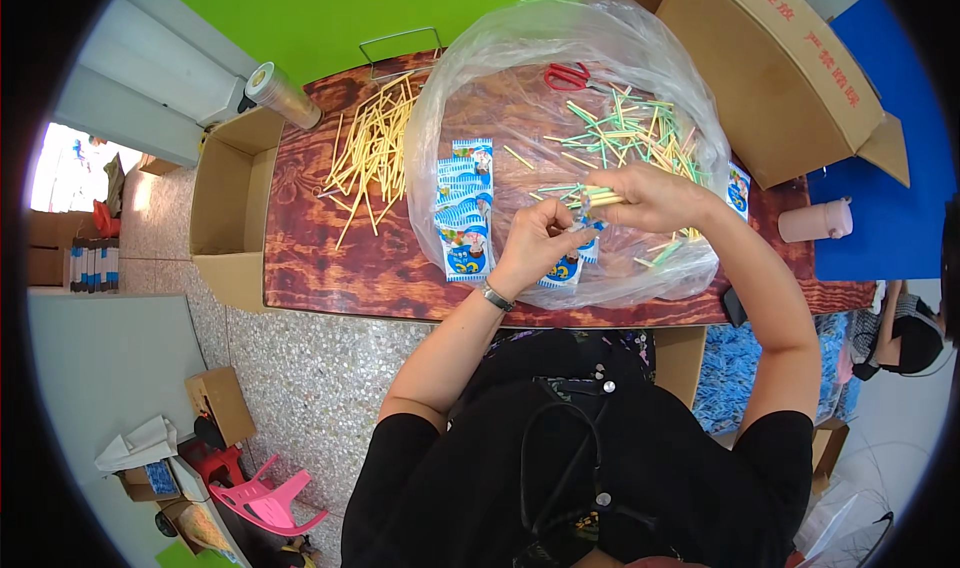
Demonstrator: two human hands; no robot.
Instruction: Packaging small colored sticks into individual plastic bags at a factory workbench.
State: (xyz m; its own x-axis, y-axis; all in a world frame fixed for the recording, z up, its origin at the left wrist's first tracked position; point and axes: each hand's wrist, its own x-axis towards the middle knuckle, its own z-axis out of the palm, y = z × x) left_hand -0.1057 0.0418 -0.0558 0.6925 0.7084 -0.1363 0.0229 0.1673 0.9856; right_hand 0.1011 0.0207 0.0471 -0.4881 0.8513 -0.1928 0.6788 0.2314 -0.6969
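Over an open clear plastic bag (pixel 575 38) on the table, my two hands meet. My right hand (pixel 655 198) is closed around a few short pale yellow sticks (pixel 603 196). The fingers of my left hand (pixel 540 243) are pinched together just beside their ends; what they grip is too small to make out. Blue-and-white packets (pixel 465 208) lie overlapped in a column left of my hands, and another such packet (pixel 562 272) lies partly hidden below my left fingers. Beyond my right hand, loose green and yellow sticks (pixel 640 133) are scattered on the plastic.
Further left lies a pile of yellow sticks (pixel 375 148). Red-handled scissors (pixel 568 76) rest at the back. A lidded canister (pixel 285 96) tilts at the far-left corner. An open carton (pixel 770 78) and a pink bottle (pixel 815 221) are at the right. Another person (pixel 895 338) is at the right edge.
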